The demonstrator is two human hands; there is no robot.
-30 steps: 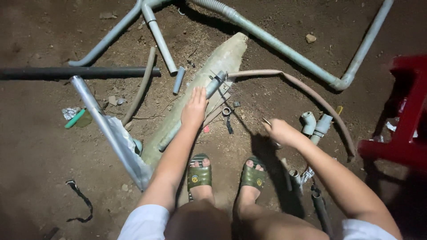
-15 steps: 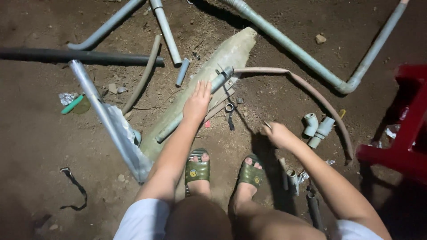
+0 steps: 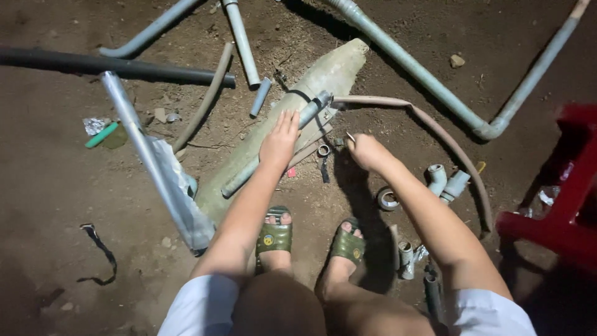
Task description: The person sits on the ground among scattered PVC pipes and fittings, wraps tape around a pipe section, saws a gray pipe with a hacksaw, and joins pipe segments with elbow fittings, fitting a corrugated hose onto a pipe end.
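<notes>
I squat on bare earth in green sandals [image 3: 274, 237]. My left hand [image 3: 280, 140] lies flat, fingers spread, on a thin grey pipe [image 3: 309, 112] that rests along a thick pale cylinder [image 3: 329, 71]. My right hand [image 3: 368, 152] hovers just right of that pipe, fingers curled and pinched on a small pale piece [image 3: 350, 135]. A small metal ring [image 3: 323, 149] and a black strip [image 3: 324, 170] lie on the ground between my hands. A tan hose [image 3: 435, 127] runs from the pipe's end and curves off to the right.
A shiny metal tube [image 3: 146, 158] lies at the left, with a black pipe [image 3: 112, 65] beyond it. A long grey pipe with an elbow [image 3: 429, 81] crosses the top right. Grey fittings [image 3: 446, 182], a tape roll [image 3: 387, 199] and a red plastic chair [image 3: 563, 205] sit to my right.
My right hand has moved up and left, closer to the thin pipe and the metal ring. My left hand stays on the pipe. The view has tilted slightly downward.
</notes>
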